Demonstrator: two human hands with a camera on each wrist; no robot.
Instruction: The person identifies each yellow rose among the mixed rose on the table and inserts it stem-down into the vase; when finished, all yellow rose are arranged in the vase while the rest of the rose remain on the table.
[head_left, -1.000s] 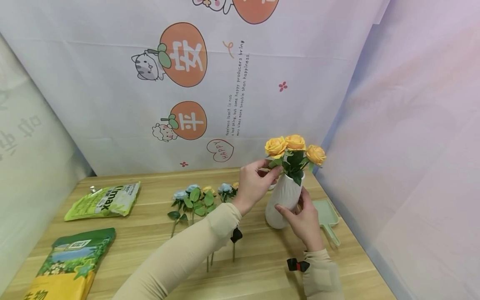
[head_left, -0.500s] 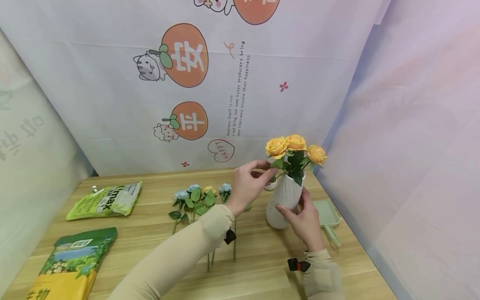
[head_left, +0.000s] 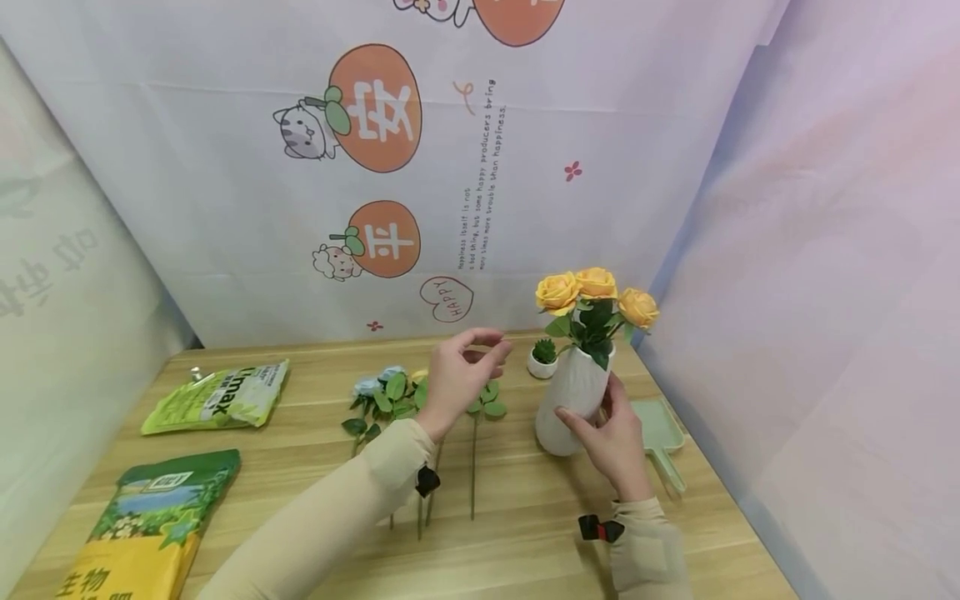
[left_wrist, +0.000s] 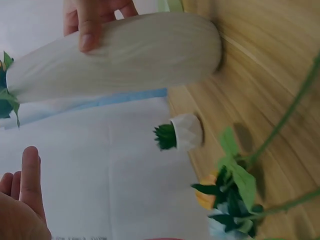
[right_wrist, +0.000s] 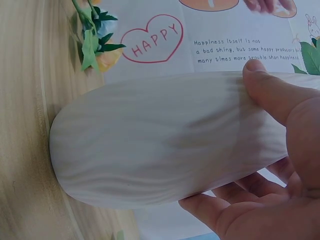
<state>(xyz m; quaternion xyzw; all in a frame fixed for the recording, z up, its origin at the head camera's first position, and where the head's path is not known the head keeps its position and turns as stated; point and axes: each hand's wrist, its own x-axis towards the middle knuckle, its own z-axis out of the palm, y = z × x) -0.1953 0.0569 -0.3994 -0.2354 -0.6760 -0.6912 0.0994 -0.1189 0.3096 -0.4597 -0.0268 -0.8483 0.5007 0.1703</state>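
Observation:
My right hand (head_left: 618, 442) grips a white ribbed vase (head_left: 564, 408), thumb on the near side and fingers curled behind it, as the right wrist view also shows. Three yellow roses (head_left: 597, 284) with dark green leaves stand in the vase, leaning out over its mouth. To the left of the vase, my left hand (head_left: 456, 379) hovers above the table with bent, relaxed fingers and nothing in them. Below it lie loose artificial flowers, with blue roses (head_left: 367, 386), yellow heads and long green stems (head_left: 473, 471); the left hand and sleeve cover part of them.
A small potted succulent (head_left: 542, 360) stands behind the vase. To its right lies a pale green dustpan-like scoop (head_left: 660, 433). Two bags, one lime green (head_left: 221, 400) and one yellow and green (head_left: 146, 525), lie on the left. Printed cloth (head_left: 525, 208) hangs behind the table.
My left hand has let go of the leaves by the roses and moved left, away from the vase, uncovering the succulent. My right hand stays on the vase.

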